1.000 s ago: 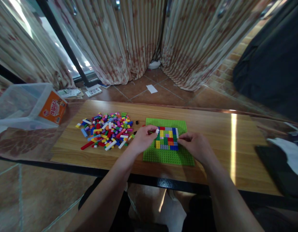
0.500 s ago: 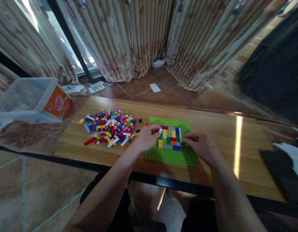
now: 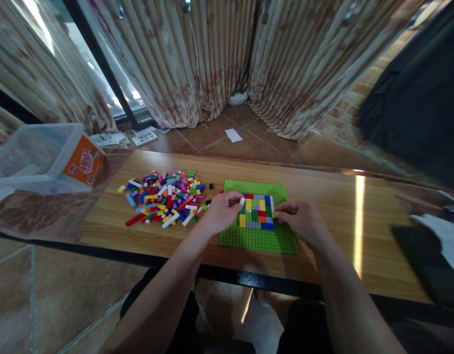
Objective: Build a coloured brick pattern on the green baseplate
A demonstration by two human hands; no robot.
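Note:
A green baseplate (image 3: 258, 238) lies on the wooden table (image 3: 323, 196), with a patch of coloured bricks (image 3: 257, 212) pressed onto its upper middle. My left hand (image 3: 219, 212) rests at the patch's left edge, its fingertips pinching a small white brick (image 3: 242, 200). My right hand (image 3: 302, 221) lies on the plate's right side, fingers curled against the patch's right edge; whether it holds a brick is hidden. A heap of loose coloured bricks (image 3: 164, 196) lies to the left of the plate.
A clear plastic tub (image 3: 31, 157) with an orange label stands at the table's far left. A dark cloth and a white object (image 3: 439, 241) sit at the right end. Curtains (image 3: 197, 54) and a tiled floor lie beyond the table.
The view has shifted slightly. Both hands stay at the brick patch, the left still pinching the white brick at its left edge.

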